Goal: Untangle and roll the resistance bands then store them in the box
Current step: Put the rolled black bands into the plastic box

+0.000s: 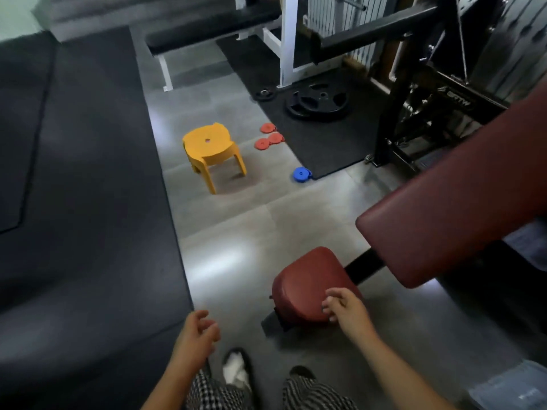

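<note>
Resistance bands and box aren't in view, so progress can't be judged; left hand point(196, 335) and right hand point(346, 310) both loosely spread, holding nothing.

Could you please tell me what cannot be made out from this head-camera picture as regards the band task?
- Box: none shows in the head view, so it lies outside the frame.
- Red rolls and blue roll on the floor: too small and blurred to confirm as rolled bands.
- Left hand and right hand: both empty, fingers loosely curled; forearms cut by the bottom edge.
</note>
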{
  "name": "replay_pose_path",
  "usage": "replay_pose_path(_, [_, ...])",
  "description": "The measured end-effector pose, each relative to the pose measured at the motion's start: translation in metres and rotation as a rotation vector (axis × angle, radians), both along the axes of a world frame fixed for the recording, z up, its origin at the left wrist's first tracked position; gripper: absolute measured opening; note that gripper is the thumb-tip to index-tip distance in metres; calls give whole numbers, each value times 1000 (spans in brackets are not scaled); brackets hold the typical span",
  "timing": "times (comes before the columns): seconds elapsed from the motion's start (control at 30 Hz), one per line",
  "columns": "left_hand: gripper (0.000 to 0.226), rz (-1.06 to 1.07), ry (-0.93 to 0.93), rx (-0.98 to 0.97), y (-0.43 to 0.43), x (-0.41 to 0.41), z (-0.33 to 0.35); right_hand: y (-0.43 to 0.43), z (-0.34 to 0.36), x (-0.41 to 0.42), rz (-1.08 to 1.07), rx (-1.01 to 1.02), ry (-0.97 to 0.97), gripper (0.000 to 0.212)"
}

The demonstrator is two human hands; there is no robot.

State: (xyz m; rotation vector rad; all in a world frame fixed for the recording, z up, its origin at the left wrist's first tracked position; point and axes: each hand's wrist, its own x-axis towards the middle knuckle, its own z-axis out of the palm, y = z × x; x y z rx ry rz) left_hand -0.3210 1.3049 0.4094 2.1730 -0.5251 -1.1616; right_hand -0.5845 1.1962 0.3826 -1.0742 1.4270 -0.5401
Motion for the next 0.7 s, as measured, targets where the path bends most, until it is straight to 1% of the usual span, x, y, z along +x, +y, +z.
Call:
replay_pose_path(0.07, [32,-36,53,22,-27,18,-11,-19,-4,24,-49,8,-4,13])
replay_pose_path(0.2, [28,-181,114,33,-99,69,-23,-61,-17,76,-142,21,18,13])
replay_pose_path(0.27, [29,-253,109,-1,-139,110,-20,-83,-23,110,-207,28,23,14])
replay_pose_path(0.33, [31,-321,70,8,-174,162,-12,-106,-26,149,-266,51,47,12])
replay_pose_path(0.43, [35,-304,57,23,-220,238,10,-142,-28,208,-299,56,73,11])
replay_pose_path(0.5, [50,-288,45,23,-250,279,16,-163,-26,243,-273,71,85,11])
replay_pose_path(0.53, [52,-277,45,19,-267,294,16,-172,-25,257,-271,78,90,12])
replay_pose_path(0.63, [32,-269,65,68,-316,312,0,-199,-27,278,-302,110,102,26])
replay_pose_path(0.7, [31,-321,89,89,-349,307,-16,-220,-32,278,-378,136,104,27])
